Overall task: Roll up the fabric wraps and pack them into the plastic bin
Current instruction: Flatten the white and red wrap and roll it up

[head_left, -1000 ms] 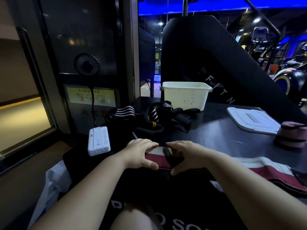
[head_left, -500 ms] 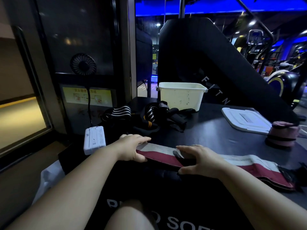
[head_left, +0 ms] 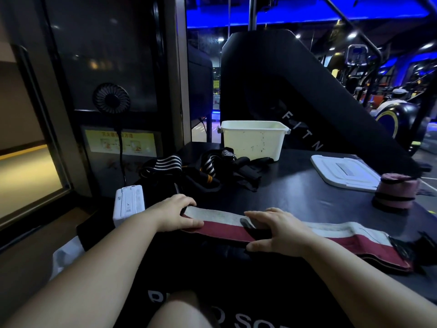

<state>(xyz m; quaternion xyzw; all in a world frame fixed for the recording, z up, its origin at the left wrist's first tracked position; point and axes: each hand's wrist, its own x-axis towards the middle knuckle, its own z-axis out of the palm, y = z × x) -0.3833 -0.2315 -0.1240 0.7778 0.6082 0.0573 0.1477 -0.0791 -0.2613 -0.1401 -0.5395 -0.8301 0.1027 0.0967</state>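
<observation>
Left hand (head_left: 176, 215) pinches the left end of a red-and-white wrap (head_left: 220, 223) lying flat along the counter's (head_left: 295, 195) near edge. Right hand (head_left: 276, 233) presses it, fingers spread. A slack first turn risks a lopsided roll (plastic bin (head_left: 253, 143) sits far behind).

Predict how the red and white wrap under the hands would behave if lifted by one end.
Probably floppy: the red and white wrap lies flat along the table. Likely light, being thin fabric. Unlikely to roll until wound like the pink roll.
</observation>
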